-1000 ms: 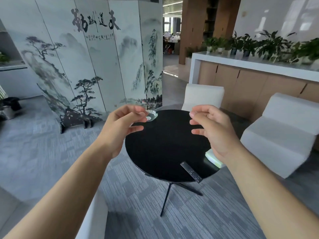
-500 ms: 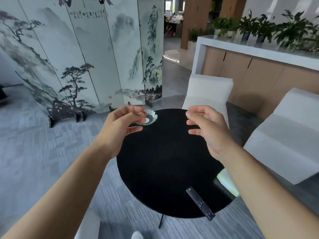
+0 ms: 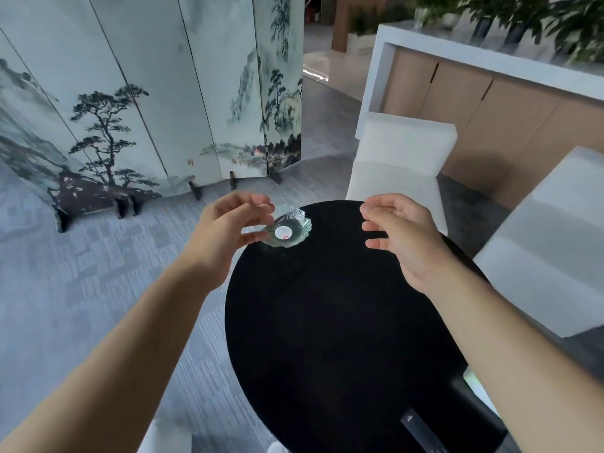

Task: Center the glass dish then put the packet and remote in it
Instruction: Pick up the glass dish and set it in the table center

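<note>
A small fluted glass dish [image 3: 289, 231] with a white sticker in its middle sits at the far left edge of the round black table [image 3: 327, 322]. My left hand [image 3: 225, 233] is at the dish's left rim, with its thumb and fingers spread around the rim and the thumb tip touching or nearly touching it. My right hand [image 3: 403, 237] hovers over the table's far right side, fingers apart and holding nothing. The dark remote [image 3: 421, 431] lies at the near edge. Only a pale sliver of the packet [image 3: 472, 377] shows beside my right forearm.
A painted folding screen [image 3: 147, 109] stands on the grey carpet to the left. Two white upholstered seats [image 3: 402, 152] [image 3: 555, 253] flank the table's far and right sides. Behind them runs a wood-fronted counter [image 3: 483, 83] topped with plants.
The view has tilted down and come closer to the table. My left hand now reaches the dish's rim. The remote and packet have slid towards the bottom of the view.
</note>
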